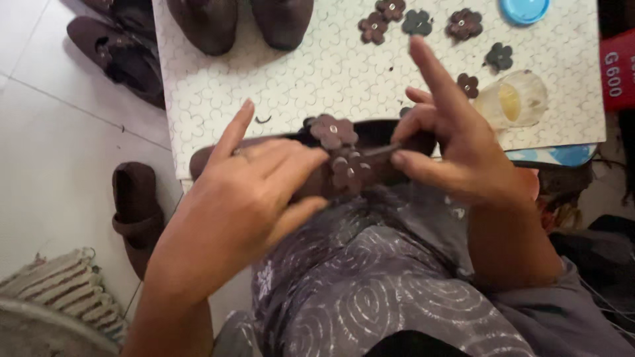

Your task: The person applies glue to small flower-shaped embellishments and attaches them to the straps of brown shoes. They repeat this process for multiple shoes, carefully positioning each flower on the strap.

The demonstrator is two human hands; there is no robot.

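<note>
A dark brown slipper (370, 135) lies across my lap at the front edge of a white patterned board (317, 73). My left hand (245, 198) grips its toe end, index finger stretched out. A brown flower-shaped piece (334, 131) with a metal centre sits on the slipper, with a second one (347, 168) below it. My right hand (450, 142) pinches a thin dark tool (378, 151) whose tip points at the flowers; its index finger sticks up.
Loose brown and dark flower pieces (463, 24) lie at the board's far side, beside a blue lid (524, 9) and a clear jar (512, 99) on its side. Two brown slippers (241, 23) rest on the board. More slippers (135, 211) lie on the tiled floor at left.
</note>
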